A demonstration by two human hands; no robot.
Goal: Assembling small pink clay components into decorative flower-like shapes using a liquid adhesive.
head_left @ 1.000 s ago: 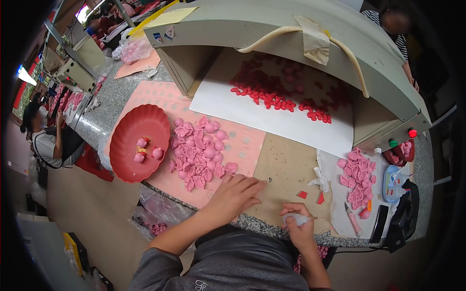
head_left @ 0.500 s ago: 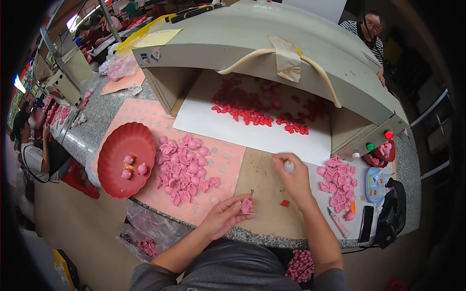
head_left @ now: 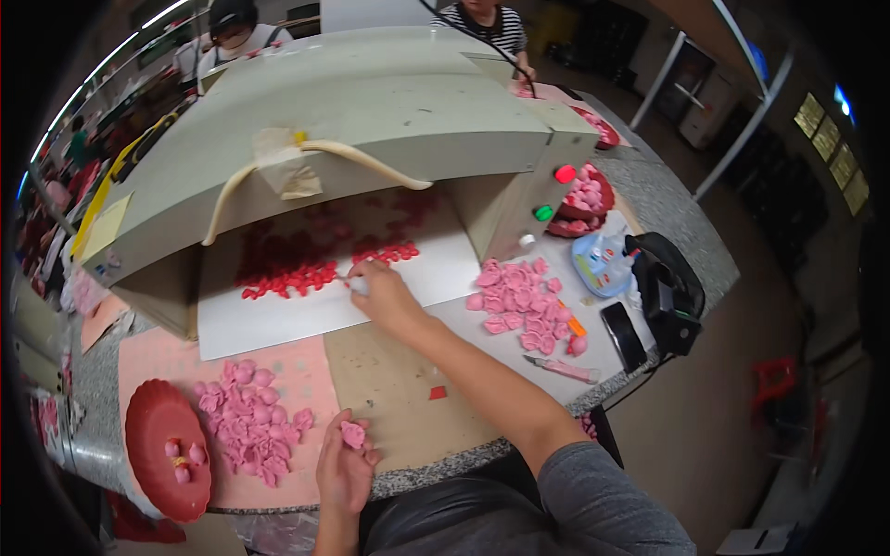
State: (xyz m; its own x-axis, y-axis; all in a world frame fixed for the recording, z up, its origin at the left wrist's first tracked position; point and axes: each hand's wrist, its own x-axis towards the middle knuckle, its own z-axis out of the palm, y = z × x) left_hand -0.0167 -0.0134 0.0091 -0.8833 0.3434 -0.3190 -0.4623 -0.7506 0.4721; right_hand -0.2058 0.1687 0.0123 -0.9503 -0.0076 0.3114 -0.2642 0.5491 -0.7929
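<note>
My left hand [head_left: 345,468] is at the table's near edge, a small pink petalled piece [head_left: 353,434] pinched at its fingertips. Reaching far forward, my right hand [head_left: 385,295] is at the mouth of a grey hooded box [head_left: 371,157]. A small white rounded object [head_left: 359,285] shows in its closed fingers; its kind is unclear. Those fingertips are close to small red pieces [head_left: 292,280] lying on a white sheet [head_left: 269,329] under the hood. Whether they touch one cannot be made out. Several pink petalled pieces [head_left: 250,422] are heaped left of my left hand.
A red scalloped bowl [head_left: 153,435] with a few pink pieces stands at left. On the right are more pink petalled pieces [head_left: 519,301], a tube [head_left: 563,369], a phone [head_left: 623,338], a blue container [head_left: 603,262] and a black strapped device [head_left: 667,310]. Two people are beyond the hood.
The view has turned to the right. My right hand has gone forward from above the brown board to the red pieces, keeping the white object. My left hand still holds the pink piece.
</note>
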